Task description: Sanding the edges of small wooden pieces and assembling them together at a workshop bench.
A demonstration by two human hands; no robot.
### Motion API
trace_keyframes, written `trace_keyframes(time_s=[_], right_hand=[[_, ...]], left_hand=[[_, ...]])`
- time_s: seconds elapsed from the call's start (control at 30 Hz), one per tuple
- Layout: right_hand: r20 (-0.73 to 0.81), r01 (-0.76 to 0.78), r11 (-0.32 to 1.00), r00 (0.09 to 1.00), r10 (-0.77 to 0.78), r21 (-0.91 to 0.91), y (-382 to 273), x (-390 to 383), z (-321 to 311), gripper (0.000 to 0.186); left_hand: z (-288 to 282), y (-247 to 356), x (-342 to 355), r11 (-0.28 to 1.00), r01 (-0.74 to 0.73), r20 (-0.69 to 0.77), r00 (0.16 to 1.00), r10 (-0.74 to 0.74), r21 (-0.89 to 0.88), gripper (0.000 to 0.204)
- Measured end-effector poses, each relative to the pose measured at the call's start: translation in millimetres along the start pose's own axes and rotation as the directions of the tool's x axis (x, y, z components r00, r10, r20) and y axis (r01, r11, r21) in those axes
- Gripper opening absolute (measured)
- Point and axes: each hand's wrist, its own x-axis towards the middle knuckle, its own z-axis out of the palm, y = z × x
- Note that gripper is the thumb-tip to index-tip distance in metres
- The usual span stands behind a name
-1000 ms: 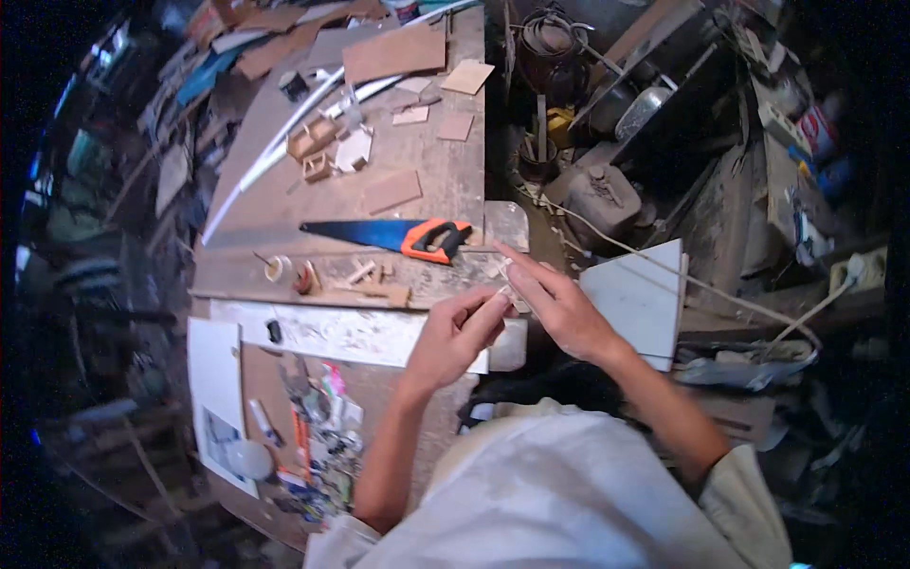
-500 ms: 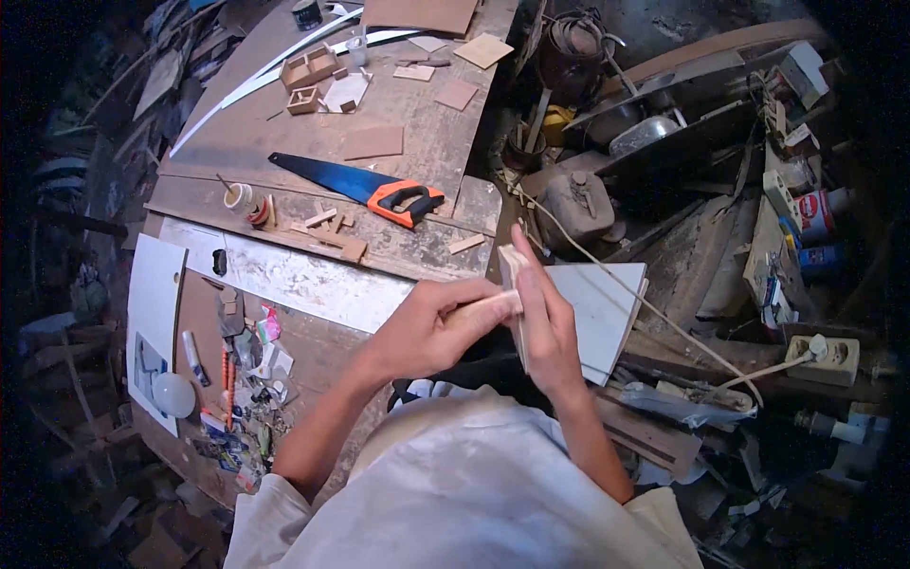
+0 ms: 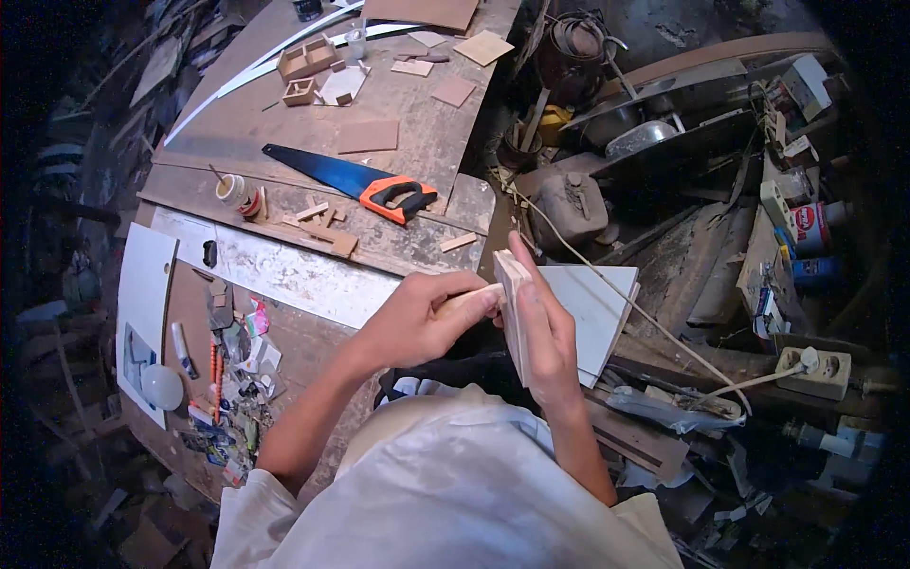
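In front of my chest, my right hand holds a flat, light wooden block upright, its layered-looking edge facing up. The fingers lie long against its right side. My left hand is closed around a small pale strip of wood, thumb on top. The strip's end meets the left face of the block or sits right beside it; the fingers hide part of the contact.
On the bench ahead lie a handsaw with an orange and black handle, an open glue pot, small wooden boxes and offcuts. A white panel stands right of my hands. A cable runs to a socket block.
My left hand has drawn slightly left with the strip, and more of the block's left face shows. The whole view has shifted a little.
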Motion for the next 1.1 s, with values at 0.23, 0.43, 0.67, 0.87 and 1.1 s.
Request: trace_keyframes(time_s=[0.23,0.43,0.67,0.87,1.1], right_hand=[[0.050,0.038,0.997,0.998,-0.035,-0.062,-10,-6,-7,0.056],[0.073,0.050,0.997,0.996,-0.046,-0.058,-8,-3,-12,0.057],[0.016,-0.041,0.995,0.999,0.043,-0.087,-2,4,-12,0.049],[0.006,0.005,0.999,1.000,-0.005,-0.035,14,11,-11,0.048],[0.035,-0.070,0.995,0.997,0.072,-0.075,9,14,-8,0.049]], left_hand=[[6,7,-2,1.000,-0.027,-0.018,0.999,0.027,0.011,0.024],[8,10,-1,1.000,0.000,0.009,1.000,0.000,0.011,0.024],[7,0,3,0.999,-0.040,-0.003,0.999,0.040,-0.025,0.024],[4,1,3,0.999,-0.021,0.018,1.000,0.021,-0.041,0.023],[2,-2,2,0.999,-0.044,-0.044,0.998,0.043,-0.022,0.023]])
